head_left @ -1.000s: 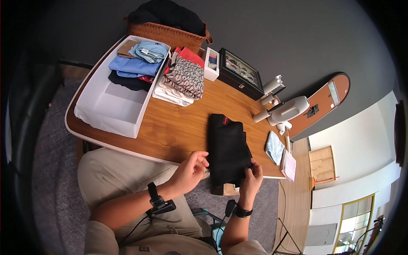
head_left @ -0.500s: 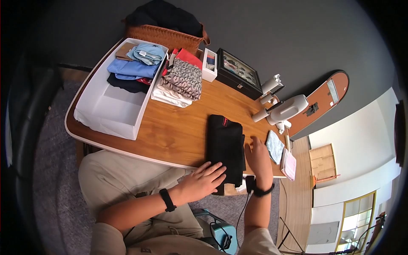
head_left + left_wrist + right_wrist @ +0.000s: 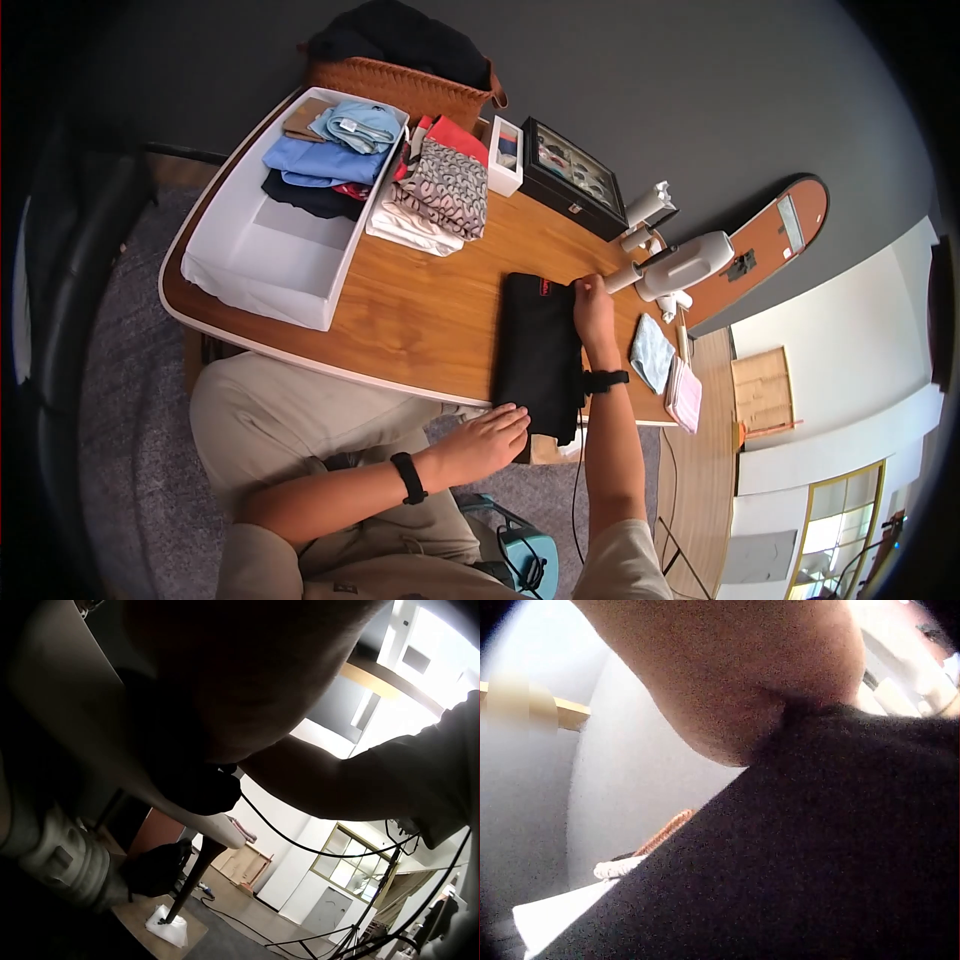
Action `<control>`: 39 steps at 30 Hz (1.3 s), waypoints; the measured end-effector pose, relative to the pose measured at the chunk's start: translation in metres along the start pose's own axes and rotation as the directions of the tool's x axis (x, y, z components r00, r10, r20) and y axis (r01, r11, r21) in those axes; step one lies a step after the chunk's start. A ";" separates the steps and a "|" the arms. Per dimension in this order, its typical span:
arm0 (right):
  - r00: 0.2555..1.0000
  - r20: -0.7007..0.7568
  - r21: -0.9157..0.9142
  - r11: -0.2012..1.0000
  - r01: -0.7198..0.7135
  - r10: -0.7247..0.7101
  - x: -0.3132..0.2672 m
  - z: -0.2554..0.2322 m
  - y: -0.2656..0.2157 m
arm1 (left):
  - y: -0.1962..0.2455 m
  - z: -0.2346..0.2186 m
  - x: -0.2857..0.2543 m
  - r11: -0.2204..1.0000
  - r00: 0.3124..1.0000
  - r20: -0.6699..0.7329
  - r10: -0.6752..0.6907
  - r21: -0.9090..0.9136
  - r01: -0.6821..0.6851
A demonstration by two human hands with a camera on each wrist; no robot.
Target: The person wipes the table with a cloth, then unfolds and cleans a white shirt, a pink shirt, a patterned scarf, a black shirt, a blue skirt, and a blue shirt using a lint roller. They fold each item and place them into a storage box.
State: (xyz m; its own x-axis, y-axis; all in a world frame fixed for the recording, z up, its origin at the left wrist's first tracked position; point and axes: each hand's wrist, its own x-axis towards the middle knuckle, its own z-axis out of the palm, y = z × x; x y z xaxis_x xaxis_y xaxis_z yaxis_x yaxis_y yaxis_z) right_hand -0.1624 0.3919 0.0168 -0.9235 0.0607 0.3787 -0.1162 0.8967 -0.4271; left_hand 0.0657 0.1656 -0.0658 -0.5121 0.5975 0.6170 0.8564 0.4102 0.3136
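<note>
A folded black garment (image 3: 538, 365) with a small red label (image 3: 545, 287) near its far end lies along the front of the wooden table, its near end reaching over the edge. My left hand (image 3: 482, 441) rests on the near left corner with fingers straight and together. At the far right corner, beside the label, my right hand (image 3: 594, 312) pinches the cloth with curled fingers; the fingertips are partly hidden. In the right wrist view the black cloth (image 3: 817, 847) fills the lower right, under the hand.
A white box (image 3: 260, 290) with folded clothes stands at the left of the table (image 3: 400, 340). Beside it lies a stack of patterned clothes (image 3: 448, 185). Behind are a woven basket (image 3: 400, 88) and a black display case (image 3: 575, 180). A white garment steamer (image 3: 690, 265) and small folded cloths (image 3: 652, 353) lie right.
My right hand let go at the garment's near right side, moved away along its edge and took hold of the far right corner. My left hand came down flat on the near left corner.
</note>
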 end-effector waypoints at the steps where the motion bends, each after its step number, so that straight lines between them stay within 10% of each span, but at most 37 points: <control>1: 0.998 0.063 -0.055 0.998 0.010 -0.006 -0.001 0.010 0.020 | 0.002 0.000 0.001 1.000 1.000 0.020 -0.013 -0.002 0.013; 7: 0.971 0.234 -0.120 0.993 -0.011 0.040 0.004 0.006 0.041 | -0.002 -0.002 -0.001 0.999 1.000 0.010 0.003 -0.040 -0.003; 9: 0.974 0.054 -0.190 0.955 0.226 -0.219 -0.013 -0.012 0.020 | -0.005 -0.001 -0.002 0.998 1.000 -0.023 0.019 -0.058 -0.021; 13: 0.936 0.142 -0.059 0.941 0.333 -0.323 -0.082 -0.053 -0.046 | -0.001 -0.017 0.002 0.997 0.999 -0.026 -0.031 -0.075 0.029; 19: 0.979 0.156 -0.242 0.956 0.164 -0.128 -0.134 -0.046 -0.021 | -0.003 -0.012 0.002 0.997 0.998 0.004 -0.065 -0.039 0.065; 22: 0.981 0.061 -0.006 0.982 0.187 -0.186 -0.138 -0.046 -0.015 | -0.003 -0.010 0.000 0.999 0.999 0.024 -0.043 -0.014 0.043; 24: 0.977 0.132 -0.012 0.986 -0.166 0.166 -0.140 -0.063 -0.034 | -0.004 -0.011 0.000 0.998 0.998 0.030 -0.050 -0.025 0.051; 32: 0.981 0.192 -0.128 0.991 0.033 -0.008 -0.141 -0.051 -0.005 | -0.003 -0.007 -0.001 0.996 0.997 0.035 -0.067 -0.053 0.069; 35: 0.979 0.191 -0.430 0.892 0.143 -0.065 -0.127 -0.066 -0.037 | -0.005 -0.007 -0.004 0.997 0.995 0.080 -0.059 -0.035 0.062; 39: 0.788 0.396 -0.204 0.792 0.576 -0.471 -0.095 -0.056 -0.045 | -0.005 -0.011 -0.004 0.997 0.992 0.106 -0.069 -0.025 0.072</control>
State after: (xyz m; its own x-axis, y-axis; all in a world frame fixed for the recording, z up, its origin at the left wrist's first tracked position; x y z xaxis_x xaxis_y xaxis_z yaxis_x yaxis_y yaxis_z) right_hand -0.0494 0.3702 0.0462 -0.8180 -0.5483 0.1741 -0.5491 0.8344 0.0477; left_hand 0.0647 0.1537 -0.0623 -0.5737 0.6377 0.5140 0.8189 0.4349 0.3745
